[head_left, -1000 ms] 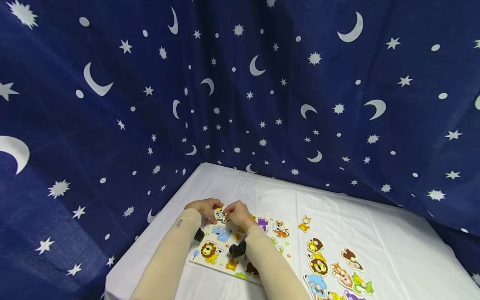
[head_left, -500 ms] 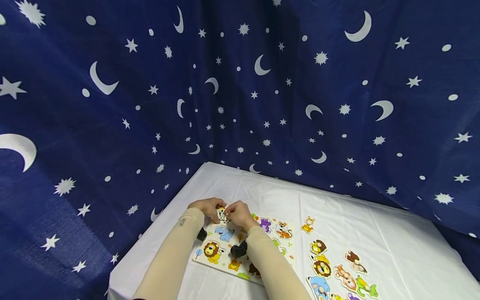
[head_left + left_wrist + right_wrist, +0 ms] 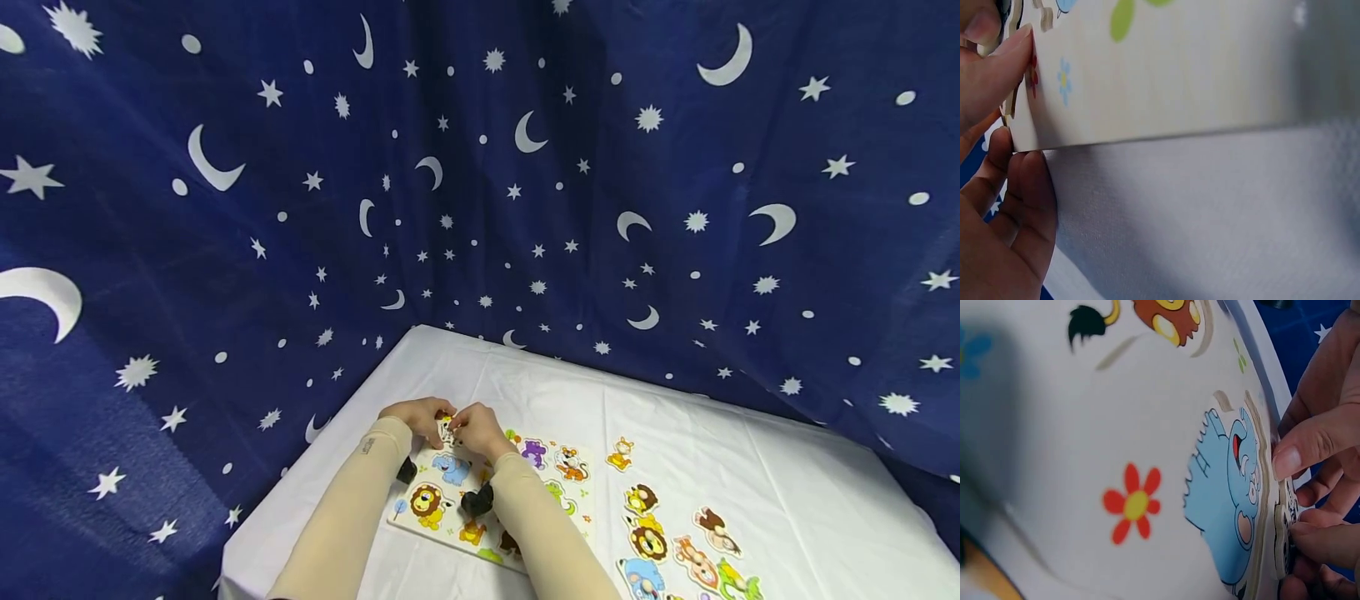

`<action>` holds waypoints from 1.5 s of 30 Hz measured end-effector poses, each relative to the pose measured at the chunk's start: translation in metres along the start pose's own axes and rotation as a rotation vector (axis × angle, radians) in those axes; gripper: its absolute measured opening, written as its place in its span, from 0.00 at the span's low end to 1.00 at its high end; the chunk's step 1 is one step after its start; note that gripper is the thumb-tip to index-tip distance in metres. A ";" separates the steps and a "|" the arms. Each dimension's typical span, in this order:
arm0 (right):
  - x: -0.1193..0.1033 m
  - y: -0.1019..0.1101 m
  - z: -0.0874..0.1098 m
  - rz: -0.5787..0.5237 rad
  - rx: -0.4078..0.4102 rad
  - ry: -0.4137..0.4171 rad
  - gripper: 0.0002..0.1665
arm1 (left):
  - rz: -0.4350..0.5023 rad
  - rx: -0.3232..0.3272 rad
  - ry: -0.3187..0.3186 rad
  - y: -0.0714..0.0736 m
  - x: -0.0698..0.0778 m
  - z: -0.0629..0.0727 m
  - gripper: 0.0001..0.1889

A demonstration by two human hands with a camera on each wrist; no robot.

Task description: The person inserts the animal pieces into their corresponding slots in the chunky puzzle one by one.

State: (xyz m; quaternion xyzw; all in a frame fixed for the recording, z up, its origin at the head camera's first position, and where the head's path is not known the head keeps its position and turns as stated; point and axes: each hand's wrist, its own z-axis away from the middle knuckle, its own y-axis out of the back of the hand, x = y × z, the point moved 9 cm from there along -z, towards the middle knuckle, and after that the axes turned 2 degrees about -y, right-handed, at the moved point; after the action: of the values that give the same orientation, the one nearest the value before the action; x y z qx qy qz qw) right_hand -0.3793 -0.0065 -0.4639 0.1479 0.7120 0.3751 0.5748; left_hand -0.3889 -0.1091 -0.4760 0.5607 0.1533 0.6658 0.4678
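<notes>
A white puzzle board [image 3: 401, 512] printed with animals lies on the table. At its far left corner both hands meet over a black-and-white animal puzzle piece [image 3: 1280, 540], mostly hidden by fingers. My right hand [image 3: 477, 431] pinches this piece between thumb and fingertips. The left hand [image 3: 414, 414] has its thumb [image 3: 1000, 72] along the piece's edge, and its index finger seems to lie on the far side. Its other fingers [image 3: 1032, 197] curl against the board's edge. Beside the piece is the blue elephant picture [image 3: 1219, 500] in a cutout.
Loose animal pieces lie to the right of the board, among them a lion [image 3: 647, 542], a blue elephant [image 3: 642, 577], a green crocodile [image 3: 737, 581] and a kangaroo-like piece [image 3: 620, 454]. White cloth [image 3: 810, 500] covers the table. A dark blue star-patterned curtain [image 3: 525, 208] hangs behind it.
The head view has shifted slightly, so the scene sits a little further right. Both hands stay at the same corner of the board with only small finger movements around the piece.
</notes>
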 end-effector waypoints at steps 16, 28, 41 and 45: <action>-0.003 -0.002 -0.001 0.057 0.015 0.031 0.08 | -0.027 0.015 0.020 0.001 0.001 -0.002 0.32; -0.003 0.005 0.005 0.035 -0.055 -0.037 0.13 | -0.002 -0.011 0.010 -0.003 -0.001 -0.002 0.33; -0.003 0.015 0.016 0.084 -0.095 -0.031 0.19 | -0.008 -0.018 0.010 -0.004 -0.002 -0.005 0.35; -0.002 0.020 0.019 0.086 -0.120 -0.022 0.18 | 0.003 -0.021 0.019 -0.003 -0.002 -0.003 0.36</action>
State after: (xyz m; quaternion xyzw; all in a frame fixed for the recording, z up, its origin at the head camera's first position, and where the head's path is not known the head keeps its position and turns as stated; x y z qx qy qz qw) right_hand -0.3654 0.0126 -0.4494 0.1475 0.6749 0.4398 0.5738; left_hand -0.3907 -0.1077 -0.4805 0.5496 0.1498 0.6734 0.4713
